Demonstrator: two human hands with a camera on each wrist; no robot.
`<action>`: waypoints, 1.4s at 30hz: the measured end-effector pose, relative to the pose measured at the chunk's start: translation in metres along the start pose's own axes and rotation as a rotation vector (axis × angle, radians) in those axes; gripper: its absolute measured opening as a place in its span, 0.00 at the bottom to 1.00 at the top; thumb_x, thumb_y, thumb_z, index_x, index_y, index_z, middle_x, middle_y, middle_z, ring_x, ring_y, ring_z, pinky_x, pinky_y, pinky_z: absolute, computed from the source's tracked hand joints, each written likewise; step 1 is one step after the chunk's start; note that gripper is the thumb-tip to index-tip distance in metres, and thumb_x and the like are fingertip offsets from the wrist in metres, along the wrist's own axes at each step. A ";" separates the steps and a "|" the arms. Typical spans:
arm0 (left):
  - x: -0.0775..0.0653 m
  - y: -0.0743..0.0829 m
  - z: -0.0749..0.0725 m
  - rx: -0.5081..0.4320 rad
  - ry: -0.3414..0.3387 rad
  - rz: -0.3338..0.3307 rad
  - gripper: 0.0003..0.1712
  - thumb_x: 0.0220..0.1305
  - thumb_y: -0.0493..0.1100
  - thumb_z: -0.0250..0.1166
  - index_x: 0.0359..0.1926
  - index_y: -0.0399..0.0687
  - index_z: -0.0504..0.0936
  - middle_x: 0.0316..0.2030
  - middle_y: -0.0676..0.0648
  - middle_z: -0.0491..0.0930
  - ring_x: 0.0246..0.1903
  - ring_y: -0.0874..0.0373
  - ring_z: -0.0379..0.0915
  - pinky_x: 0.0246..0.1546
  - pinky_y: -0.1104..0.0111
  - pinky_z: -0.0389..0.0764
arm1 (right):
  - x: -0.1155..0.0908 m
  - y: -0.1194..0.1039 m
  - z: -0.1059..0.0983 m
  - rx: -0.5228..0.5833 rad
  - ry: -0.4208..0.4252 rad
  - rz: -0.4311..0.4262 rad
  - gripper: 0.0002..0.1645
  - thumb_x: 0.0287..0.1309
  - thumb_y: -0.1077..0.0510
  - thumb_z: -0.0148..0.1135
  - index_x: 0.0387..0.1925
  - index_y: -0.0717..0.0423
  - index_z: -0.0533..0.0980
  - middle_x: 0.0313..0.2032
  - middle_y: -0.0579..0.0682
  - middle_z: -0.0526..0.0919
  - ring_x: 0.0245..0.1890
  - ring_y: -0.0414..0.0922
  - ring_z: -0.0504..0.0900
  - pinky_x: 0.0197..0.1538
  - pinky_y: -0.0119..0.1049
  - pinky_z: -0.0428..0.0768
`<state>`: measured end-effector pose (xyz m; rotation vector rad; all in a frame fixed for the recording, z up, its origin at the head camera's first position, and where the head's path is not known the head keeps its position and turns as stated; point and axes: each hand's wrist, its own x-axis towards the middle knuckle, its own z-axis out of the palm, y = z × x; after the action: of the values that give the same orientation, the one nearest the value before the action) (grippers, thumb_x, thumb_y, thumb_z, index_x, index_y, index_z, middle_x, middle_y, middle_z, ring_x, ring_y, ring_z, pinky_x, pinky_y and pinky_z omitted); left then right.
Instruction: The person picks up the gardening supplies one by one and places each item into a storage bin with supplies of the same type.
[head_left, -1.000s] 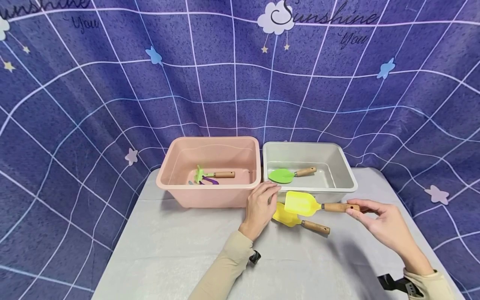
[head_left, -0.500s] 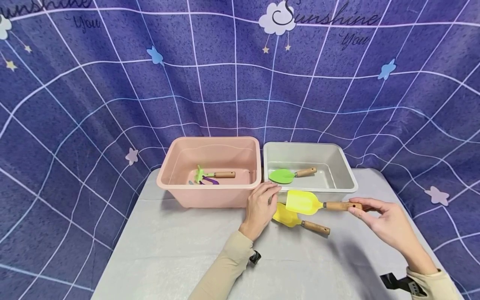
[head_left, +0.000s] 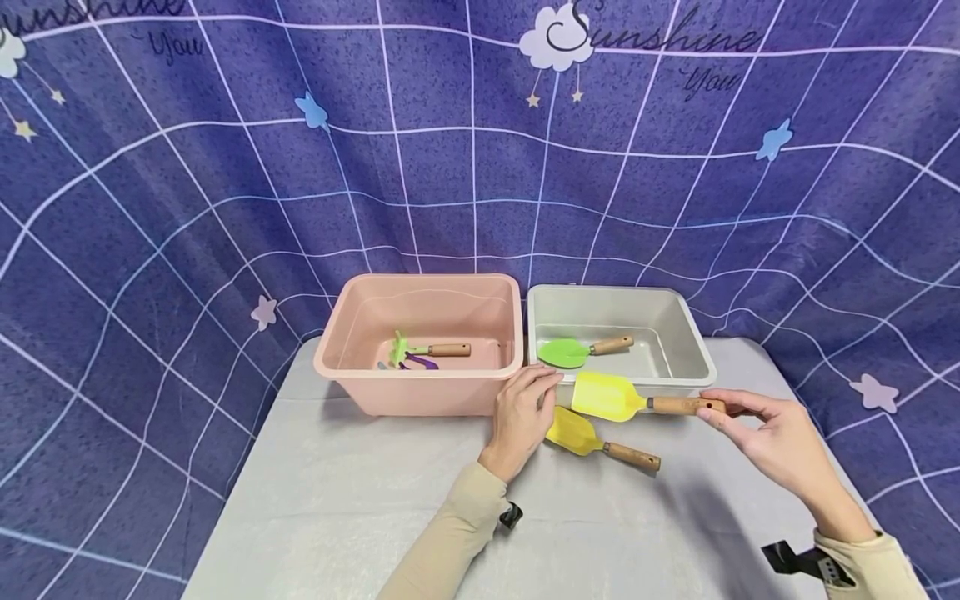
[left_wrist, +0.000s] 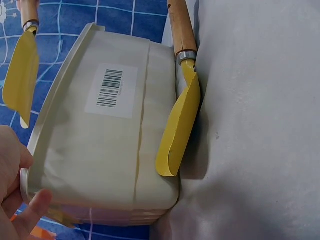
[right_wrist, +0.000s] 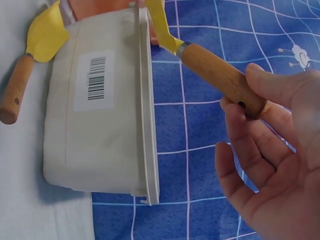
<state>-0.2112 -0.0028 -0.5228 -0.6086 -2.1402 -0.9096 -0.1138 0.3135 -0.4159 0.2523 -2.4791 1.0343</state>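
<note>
My right hand (head_left: 776, 433) pinches the end of the wooden handle of a yellow garden trowel (head_left: 609, 396), whose blade points left and overlaps the front rim of the grey bin (head_left: 697, 350). At that bin's near left corner, my left hand (head_left: 521, 421) grips the rim, with fingers over it and the thumb (left_wrist: 39, 202) against the outer wall. A second yellow garden trowel (right_wrist: 47, 32) with a wooden handle lies on the table before the bin, its blade leaning at the wall. Inside the grey bin is a green garden trowel (head_left: 564, 352).
A pink bin (head_left: 427, 396) stands left of the grey one. It holds a small green rake (head_left: 401, 346) with a wooden handle and a purple tool (head_left: 422, 362). Behind both bins hangs a blue patterned curtain (head_left: 480, 150). The table (head_left: 330, 500) has a pale cloth.
The held yellow trowel has risen slightly and moved toward the grey bin's rim, its blade turning a little. My left hand and the trowel on the table have stayed put.
</note>
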 end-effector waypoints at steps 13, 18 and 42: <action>0.000 -0.001 0.001 0.014 0.010 0.009 0.10 0.66 0.36 0.72 0.46 0.51 0.94 0.46 0.52 0.92 0.56 0.53 0.87 0.63 0.65 0.82 | 0.003 -0.001 0.000 -0.022 0.035 0.043 0.13 0.54 0.61 0.81 0.43 0.55 0.91 0.28 0.16 0.82 0.33 0.18 0.77 0.30 0.23 0.71; 0.000 0.000 0.001 0.008 0.007 0.000 0.11 0.66 0.36 0.71 0.46 0.51 0.94 0.46 0.52 0.92 0.56 0.53 0.87 0.64 0.65 0.82 | 0.005 -0.001 0.001 -0.031 0.035 0.057 0.12 0.55 0.59 0.81 0.43 0.54 0.91 0.28 0.15 0.82 0.34 0.18 0.77 0.30 0.23 0.71; 0.000 0.000 0.001 -0.005 0.022 0.007 0.10 0.67 0.36 0.71 0.46 0.51 0.94 0.46 0.52 0.92 0.56 0.54 0.87 0.63 0.65 0.82 | 0.017 0.005 0.003 -0.020 0.044 0.047 0.13 0.57 0.59 0.80 0.43 0.58 0.91 0.29 0.11 0.80 0.32 0.17 0.77 0.25 0.27 0.70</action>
<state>-0.2120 -0.0022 -0.5236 -0.6060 -2.1153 -0.9140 -0.1312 0.3142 -0.4132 0.1642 -2.4653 1.0222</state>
